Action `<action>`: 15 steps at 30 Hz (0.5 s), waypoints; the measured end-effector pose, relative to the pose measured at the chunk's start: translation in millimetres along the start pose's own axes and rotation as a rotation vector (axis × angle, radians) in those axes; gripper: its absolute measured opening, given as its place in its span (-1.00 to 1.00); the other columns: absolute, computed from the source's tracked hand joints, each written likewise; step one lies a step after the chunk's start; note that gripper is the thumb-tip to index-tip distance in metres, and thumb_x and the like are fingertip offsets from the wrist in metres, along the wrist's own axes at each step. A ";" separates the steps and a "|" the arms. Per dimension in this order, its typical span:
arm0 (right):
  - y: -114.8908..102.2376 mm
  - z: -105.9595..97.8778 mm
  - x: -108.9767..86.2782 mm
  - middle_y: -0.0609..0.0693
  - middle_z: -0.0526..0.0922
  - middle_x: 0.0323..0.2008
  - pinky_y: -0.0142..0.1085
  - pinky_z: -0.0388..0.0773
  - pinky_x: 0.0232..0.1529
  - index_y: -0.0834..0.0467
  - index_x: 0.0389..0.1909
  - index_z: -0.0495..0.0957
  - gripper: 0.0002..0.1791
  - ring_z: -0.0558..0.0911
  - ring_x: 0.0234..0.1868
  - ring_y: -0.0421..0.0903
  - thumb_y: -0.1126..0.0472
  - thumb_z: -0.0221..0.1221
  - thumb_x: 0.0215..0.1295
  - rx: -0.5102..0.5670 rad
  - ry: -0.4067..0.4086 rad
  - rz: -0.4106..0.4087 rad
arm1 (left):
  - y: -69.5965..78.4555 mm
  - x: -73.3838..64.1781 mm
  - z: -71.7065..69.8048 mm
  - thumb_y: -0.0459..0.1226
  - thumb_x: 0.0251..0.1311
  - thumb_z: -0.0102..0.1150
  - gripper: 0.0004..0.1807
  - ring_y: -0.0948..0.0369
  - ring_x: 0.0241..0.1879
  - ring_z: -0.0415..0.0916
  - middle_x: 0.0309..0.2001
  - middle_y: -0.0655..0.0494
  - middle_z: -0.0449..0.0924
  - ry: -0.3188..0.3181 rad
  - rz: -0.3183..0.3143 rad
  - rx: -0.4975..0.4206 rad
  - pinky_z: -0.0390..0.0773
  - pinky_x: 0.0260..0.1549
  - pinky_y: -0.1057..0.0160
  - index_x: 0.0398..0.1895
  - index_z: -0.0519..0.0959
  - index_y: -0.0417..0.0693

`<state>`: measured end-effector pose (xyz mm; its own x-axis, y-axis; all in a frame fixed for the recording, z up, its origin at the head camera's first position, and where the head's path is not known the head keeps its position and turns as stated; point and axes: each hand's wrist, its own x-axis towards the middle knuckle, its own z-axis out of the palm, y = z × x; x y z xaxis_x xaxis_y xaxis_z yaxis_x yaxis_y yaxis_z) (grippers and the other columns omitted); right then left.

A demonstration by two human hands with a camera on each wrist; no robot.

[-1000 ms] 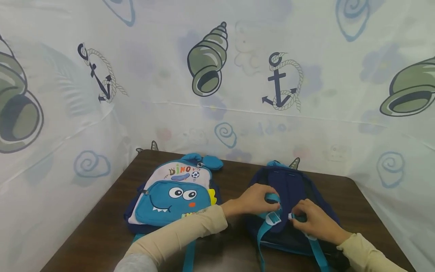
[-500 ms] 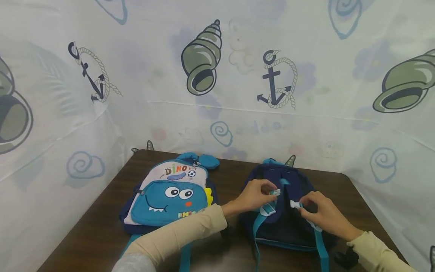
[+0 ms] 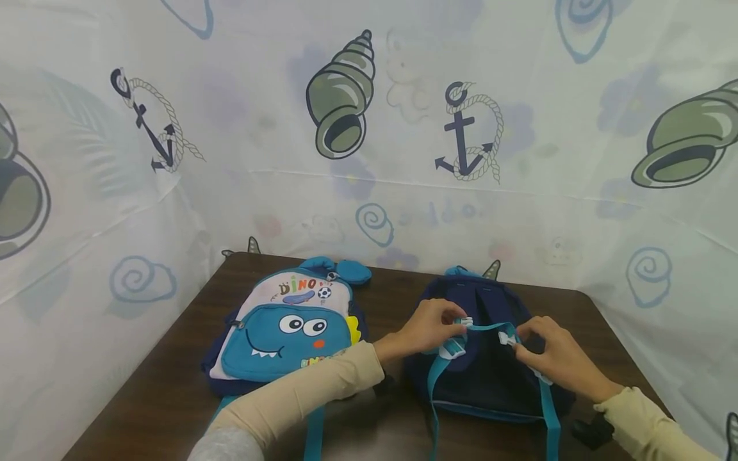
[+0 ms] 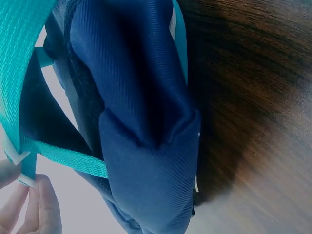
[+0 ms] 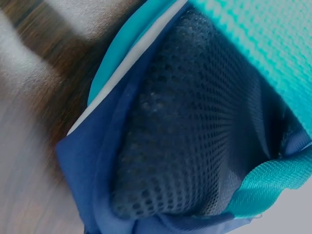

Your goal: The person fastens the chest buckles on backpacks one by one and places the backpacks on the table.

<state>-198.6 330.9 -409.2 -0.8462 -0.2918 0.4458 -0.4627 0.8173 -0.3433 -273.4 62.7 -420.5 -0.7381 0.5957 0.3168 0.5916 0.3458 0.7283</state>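
A navy backpack (image 3: 478, 387) lies on the table at the right, its strap side up. My left hand (image 3: 432, 326) pinches a white buckle half (image 3: 466, 322) on a teal strap; in the left wrist view its fingertips (image 4: 45, 195) grip a white plastic end. To the right, the fingers of my right hand (image 3: 556, 355) hold another white buckle piece (image 3: 507, 339). The two pieces are apart, and a thin teal strap (image 3: 487, 327) spans between them. Mesh fabric (image 5: 170, 131) and teal webbing (image 5: 263, 48) fill the right wrist view, where the hand is hidden.
A second backpack (image 3: 291, 339) with a dinosaur face lies at the left, partly behind my left sleeve (image 3: 305, 390). Teal straps hang from both bags toward the table's (image 3: 173, 384) near edge. A patterned white curtain (image 3: 259, 128) encloses the back and sides.
Both hands have risen and spread a little from above the navy backpack. The buckle pieces, mostly hidden earlier, now show apart, with a teal strap visible between them.
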 end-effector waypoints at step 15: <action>-2.1 -4.4 5.1 -0.17 0.56 -0.32 -0.41 0.43 -0.19 0.05 -0.25 0.60 -0.76 0.44 -0.20 -0.37 0.35 0.37 0.08 0.018 0.100 0.041 | 5.0 1.2 2.3 -0.27 0.29 0.30 -0.76 0.40 -0.33 0.47 -0.19 0.08 0.66 -0.005 0.088 0.198 0.46 -0.42 0.58 -0.02 0.69 -0.13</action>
<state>-200.8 329.8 -402.6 -0.8347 -0.2064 0.5106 -0.4332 0.8185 -0.3774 -270.6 66.8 -417.8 -0.6795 0.6332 0.3705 0.7063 0.4279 0.5640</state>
